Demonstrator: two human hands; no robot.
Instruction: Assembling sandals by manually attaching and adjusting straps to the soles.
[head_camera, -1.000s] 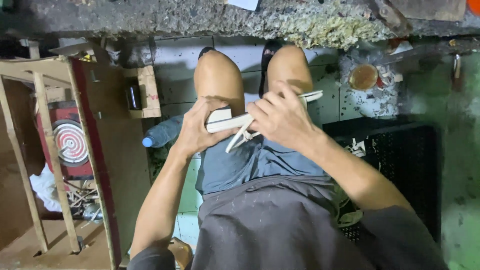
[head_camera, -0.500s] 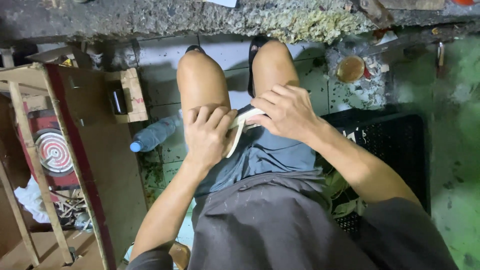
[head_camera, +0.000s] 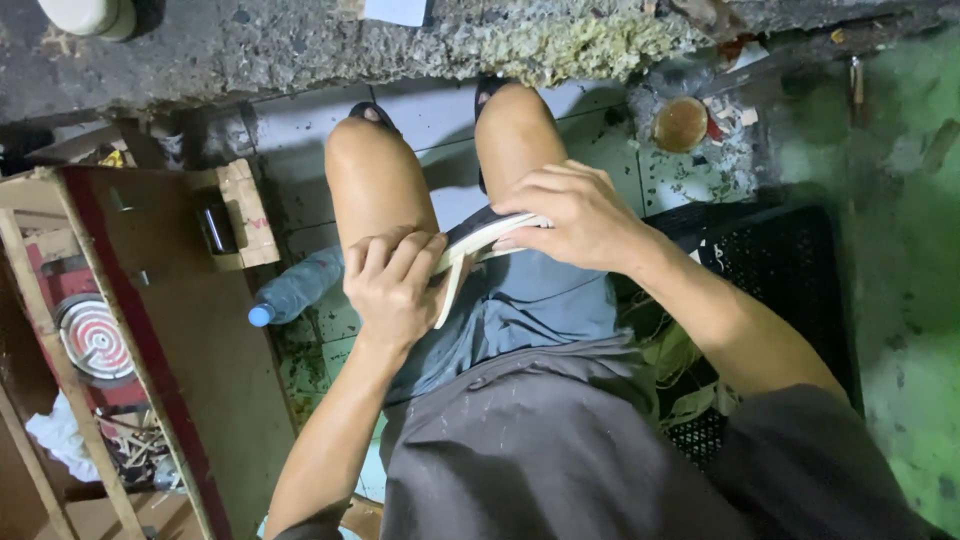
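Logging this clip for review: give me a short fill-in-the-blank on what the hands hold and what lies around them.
1. Both hands, the left hand and the right hand, hold a thin white ____ over the lap.
2. The plastic bottle on the floor has a ____ cap.
3. The crate beside the right arm is ____ in colour.

Missing words: strip; blue; black

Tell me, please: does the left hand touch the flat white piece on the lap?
Touching. In the head view, the left hand has its fingers curled over the white piece.
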